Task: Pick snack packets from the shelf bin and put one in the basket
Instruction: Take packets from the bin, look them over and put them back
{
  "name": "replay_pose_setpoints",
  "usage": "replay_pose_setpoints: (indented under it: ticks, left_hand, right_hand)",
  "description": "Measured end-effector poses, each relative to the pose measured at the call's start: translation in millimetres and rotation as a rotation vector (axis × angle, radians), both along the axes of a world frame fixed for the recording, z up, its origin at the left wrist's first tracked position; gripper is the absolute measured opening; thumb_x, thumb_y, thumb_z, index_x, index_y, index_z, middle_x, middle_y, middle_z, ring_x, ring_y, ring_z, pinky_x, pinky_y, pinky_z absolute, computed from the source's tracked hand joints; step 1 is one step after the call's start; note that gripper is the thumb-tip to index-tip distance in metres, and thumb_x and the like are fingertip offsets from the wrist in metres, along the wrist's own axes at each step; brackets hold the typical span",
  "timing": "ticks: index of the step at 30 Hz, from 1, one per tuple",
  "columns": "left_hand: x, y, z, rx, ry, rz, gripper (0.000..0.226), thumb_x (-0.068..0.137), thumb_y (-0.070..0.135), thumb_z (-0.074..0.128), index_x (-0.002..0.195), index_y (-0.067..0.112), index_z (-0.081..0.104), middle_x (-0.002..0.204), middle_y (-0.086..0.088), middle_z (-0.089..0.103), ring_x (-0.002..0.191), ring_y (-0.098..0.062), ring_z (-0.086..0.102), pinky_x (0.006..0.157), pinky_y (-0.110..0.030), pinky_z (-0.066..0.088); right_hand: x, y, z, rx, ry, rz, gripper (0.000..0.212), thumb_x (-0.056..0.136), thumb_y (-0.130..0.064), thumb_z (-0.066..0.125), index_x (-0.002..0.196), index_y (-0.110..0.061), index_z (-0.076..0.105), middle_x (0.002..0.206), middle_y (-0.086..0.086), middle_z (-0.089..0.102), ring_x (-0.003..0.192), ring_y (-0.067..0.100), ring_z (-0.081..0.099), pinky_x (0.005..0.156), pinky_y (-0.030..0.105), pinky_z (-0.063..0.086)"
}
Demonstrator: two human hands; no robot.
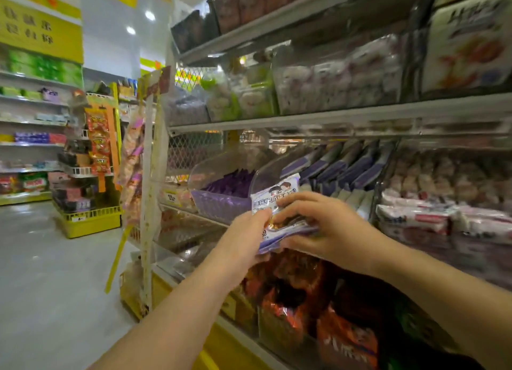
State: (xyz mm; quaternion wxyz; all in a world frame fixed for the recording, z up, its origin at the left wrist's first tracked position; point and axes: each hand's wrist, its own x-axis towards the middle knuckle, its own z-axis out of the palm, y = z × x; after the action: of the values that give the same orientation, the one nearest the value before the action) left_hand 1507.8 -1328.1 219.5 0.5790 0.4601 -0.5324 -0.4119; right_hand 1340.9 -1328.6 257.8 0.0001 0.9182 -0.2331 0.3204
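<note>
Mid-pick: left hand (243, 235) and right hand (324, 228) both pinching purple-and-white snack packets (277, 203) just before the clear shelf bin (266, 173); next, probably separating one for a basket not in view.

One head-worn view looks forward and down, close over both forearms, facing the shelves (346, 114).

aisle floor (55, 272): pale, glossy | yellow floor rack (88, 220): stands at far aisle, stacked dark boxes above | hanging snack strip (99, 145): orange-red packs, beside rack | yellow wall sign (38, 28): upper left, blurred lettering | red-orange bags (293, 311): lowest shelf, behind clear front | ceiling lights (150, 15): two bright spots
</note>
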Motion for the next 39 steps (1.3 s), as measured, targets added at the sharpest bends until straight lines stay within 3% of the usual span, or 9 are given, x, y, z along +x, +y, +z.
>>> replay_pose_setpoints:
  ticks: [3,6,10,15,21,26,29,34,39]
  left_hand:
    - [-7,-14,28,-0.061,-0.353,0.093,0.034,0.102,0.035,0.041,0.076,0.02,0.056,0.088,-0.005,0.06,0.084,-0.021,0.056,0.083,-0.036,0.049]
    - [-7,-28,43,-0.136,-0.534,0.139,0.042,0.102,0.038,0.04,0.08,0.011,0.062,0.08,-0.003,0.06,0.077,-0.02,0.057,0.074,-0.032,0.046]
    - [-5,-52,45,-0.224,-0.622,0.218,0.023,0.1,0.031,0.049,0.109,0.022,0.068,0.099,0.008,0.069,0.083,-0.005,0.062,0.072,-0.022,0.048]
    - [1,-75,37,-0.252,-0.714,0.173,0.027,0.101,0.026,0.046,0.123,0.032,0.061,0.105,0.021,0.064,0.091,0.009,0.056,0.064,-0.003,0.039]
    - [10,-99,24,-0.206,-0.875,0.11,0.033,0.101,0.031,0.042,0.13,0.039,0.054,0.114,0.016,0.063,0.102,-0.002,0.06,0.089,-0.022,0.049]
    - [12,-105,15,-0.311,-0.935,0.165,0.043,0.095,0.031,0.049,0.133,0.05,0.045,0.095,0.024,0.062,0.092,0.007,0.058,0.081,-0.018,0.049]
    - [14,-104,12,-0.388,-0.893,0.149,0.043,0.095,0.041,0.048,0.136,0.05,0.042,0.105,0.034,0.056,0.098,0.015,0.051,0.093,-0.021,0.045]
    - [5,-99,10,-0.564,-0.964,0.069,0.036,0.094,0.047,0.04,0.128,0.047,0.051,0.119,0.049,0.037,0.116,0.024,0.029,0.108,-0.024,0.031]
    - [1,-102,4,-0.545,-1.008,0.044,0.029,0.099,0.04,0.041,0.125,0.043,0.056,0.13,0.04,0.036,0.11,0.035,0.015,0.116,-0.041,0.024]
  right_hand:
    - [-13,-8,39,-0.026,0.091,-0.05,0.023,0.08,-0.026,0.075,0.103,-0.023,0.072,0.112,-0.006,0.063,0.104,0.001,0.057,0.091,0.01,0.041]
    - [-25,-23,76,0.067,0.151,-0.198,0.01,0.083,-0.034,0.071,0.093,-0.036,0.069,0.097,-0.012,0.067,0.087,0.001,0.064,0.08,0.023,0.052]
    - [-32,-54,105,0.288,0.252,-0.243,0.008,0.086,-0.04,0.067,0.092,-0.034,0.068,0.079,-0.008,0.073,0.067,0.002,0.069,0.055,0.014,0.049]
    - [-16,-89,112,0.333,0.441,-0.33,0.007,0.087,-0.039,0.066,0.09,-0.033,0.067,0.078,-0.005,0.072,0.066,0.007,0.07,0.057,0.017,0.051]
    - [13,-113,95,0.219,0.68,-0.566,0.031,0.085,-0.043,0.066,0.104,-0.019,0.069,0.085,0.0,0.07,0.083,0.025,0.069,0.078,0.039,0.057]
    - [40,-118,59,0.091,0.876,-0.596,0.038,0.093,-0.034,0.054,0.124,-0.012,0.059,0.116,0.011,0.063,0.101,0.029,0.059,0.082,0.037,0.044]
    - [26,-111,78,0.193,0.735,-0.561,0.051,0.088,-0.037,0.062,0.135,-0.021,0.048,0.129,0.002,0.055,0.115,0.024,0.053,0.092,0.033,0.042]
    - [-4,-101,98,0.197,0.799,-0.486,0.023,0.088,-0.029,0.064,0.108,-0.022,0.07,0.096,-0.003,0.069,0.087,0.015,0.063,0.077,0.026,0.05]
    - [-4,-108,73,0.216,0.9,-0.398,0.025,0.09,-0.019,0.058,0.113,-0.02,0.069,0.102,0.001,0.069,0.089,0.017,0.062,0.063,0.008,0.039]
